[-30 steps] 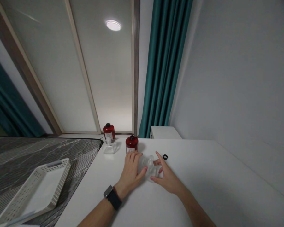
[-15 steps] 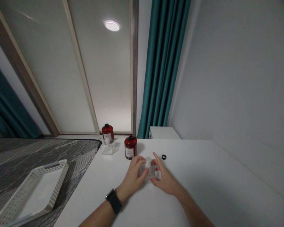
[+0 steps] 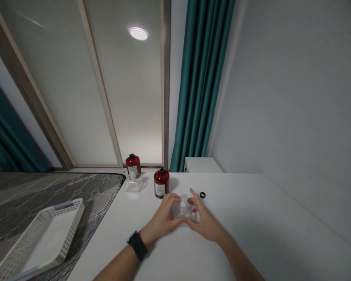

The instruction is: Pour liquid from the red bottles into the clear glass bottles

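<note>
A clear, square container with a rounded, see-through knob (image 3: 183, 201) stands on the white table between my hands. My left hand (image 3: 163, 218) is wrapped around its left side, thumb along the front and fingers at the back. On the right side, my right hand (image 3: 205, 220) has its thumb at the front corner and its fingers curled at the side, with the index finger raised. Just behind my left hand stands a dark red bottle (image 3: 162, 183) with a white label and its neck uncapped. A black ring-shaped cap (image 3: 202, 194) lies beyond my right hand.
At the table's far left, a second red bottle (image 3: 133, 164) with a black cap stands behind another clear square container (image 3: 134, 185). A white perforated basket (image 3: 73, 226) sits on the grey patterned surface at left. A white cabinet (image 3: 204, 164) adjoins the table's far edge.
My left thumb has slid down from the knob to the container's front edge, near my right thumb. My left wrist has shifted slightly left. The bottles and black ring-shaped cap have stayed in place.
</note>
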`<state>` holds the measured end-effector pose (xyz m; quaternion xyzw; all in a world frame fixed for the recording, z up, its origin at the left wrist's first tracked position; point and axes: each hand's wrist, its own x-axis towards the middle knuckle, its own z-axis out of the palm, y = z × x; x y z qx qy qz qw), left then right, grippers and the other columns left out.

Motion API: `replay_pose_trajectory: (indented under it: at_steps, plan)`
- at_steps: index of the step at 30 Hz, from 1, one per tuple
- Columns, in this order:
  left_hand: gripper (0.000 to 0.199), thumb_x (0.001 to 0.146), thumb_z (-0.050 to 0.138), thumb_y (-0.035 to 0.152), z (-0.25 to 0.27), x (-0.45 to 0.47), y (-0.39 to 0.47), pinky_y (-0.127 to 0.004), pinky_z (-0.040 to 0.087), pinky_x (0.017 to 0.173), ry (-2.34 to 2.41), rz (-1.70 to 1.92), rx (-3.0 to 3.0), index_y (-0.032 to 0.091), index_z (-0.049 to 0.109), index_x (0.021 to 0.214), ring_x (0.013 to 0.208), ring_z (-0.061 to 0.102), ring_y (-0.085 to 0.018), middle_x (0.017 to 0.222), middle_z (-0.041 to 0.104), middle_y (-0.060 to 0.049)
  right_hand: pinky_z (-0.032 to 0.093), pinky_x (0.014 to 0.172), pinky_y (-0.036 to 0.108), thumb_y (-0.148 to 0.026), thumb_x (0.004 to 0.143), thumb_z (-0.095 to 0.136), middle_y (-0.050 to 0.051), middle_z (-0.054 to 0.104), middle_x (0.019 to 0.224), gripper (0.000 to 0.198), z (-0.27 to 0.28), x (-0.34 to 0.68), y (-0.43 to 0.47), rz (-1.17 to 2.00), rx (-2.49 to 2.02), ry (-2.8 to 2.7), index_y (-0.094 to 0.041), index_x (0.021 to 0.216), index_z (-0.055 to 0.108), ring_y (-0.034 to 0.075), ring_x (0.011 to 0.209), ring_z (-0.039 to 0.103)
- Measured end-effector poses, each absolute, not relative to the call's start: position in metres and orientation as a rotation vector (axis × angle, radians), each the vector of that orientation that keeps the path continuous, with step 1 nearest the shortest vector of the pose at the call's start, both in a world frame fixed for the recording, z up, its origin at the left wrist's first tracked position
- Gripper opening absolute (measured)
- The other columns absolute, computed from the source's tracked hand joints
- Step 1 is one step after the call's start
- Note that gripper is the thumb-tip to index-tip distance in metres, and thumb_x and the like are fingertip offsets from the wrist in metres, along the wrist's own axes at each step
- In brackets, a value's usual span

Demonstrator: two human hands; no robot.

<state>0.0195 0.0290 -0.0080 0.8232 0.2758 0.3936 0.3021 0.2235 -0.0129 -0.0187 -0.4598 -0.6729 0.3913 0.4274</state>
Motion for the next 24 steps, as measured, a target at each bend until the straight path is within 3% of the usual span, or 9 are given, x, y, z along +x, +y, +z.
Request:
replay_pose_trajectory:
  at_steps: [6,12,19,24]
  plan:
    - [0.037,0.078,0.077,0.023,-0.009,0.021,0.031,-0.044,0.045,0.099,0.756,1.073,2.090,0.021,0.052,0.105,0.113,0.053,-0.026,0.117,0.055,-0.008,0.032,0.115,0.050,-0.019,0.080,0.060,0.011,0.045,0.145,0.080,-0.020,0.229,-0.011,1.001,-1.043,-1.631,-0.028,0.153,0.028,0.027,0.136,0.043]
    - [0.053,0.070,0.080,0.013,-0.008,0.026,0.029,-0.044,0.046,0.099,0.848,1.038,1.973,0.020,0.052,0.114,0.113,0.056,-0.027,0.117,0.058,-0.009,0.036,0.112,0.045,-0.025,0.083,0.055,0.007,0.058,0.116,0.069,-0.010,0.226,-0.011,1.010,-0.901,-1.401,-0.027,0.148,0.034,0.024,0.121,0.056]
    - [0.061,0.069,0.081,0.014,-0.009,0.026,0.028,-0.047,0.046,0.102,0.848,1.025,1.937,0.021,0.051,0.121,0.116,0.058,-0.029,0.124,0.059,-0.011,0.036,0.110,0.044,-0.026,0.082,0.055,0.008,0.058,0.127,0.075,-0.010,0.213,-0.014,1.106,-0.913,-1.401,-0.028,0.152,0.026,0.024,0.125,0.054]
    - [0.058,0.069,0.081,0.014,-0.009,0.026,0.028,-0.046,0.048,0.100,0.862,1.033,1.954,0.021,0.052,0.119,0.113,0.059,-0.028,0.120,0.061,-0.011,0.039,0.108,0.042,-0.027,0.083,0.059,0.006,0.058,0.111,0.069,-0.020,0.207,-0.010,0.922,-0.970,-1.380,-0.026,0.148,0.035,0.023,0.112,0.058]
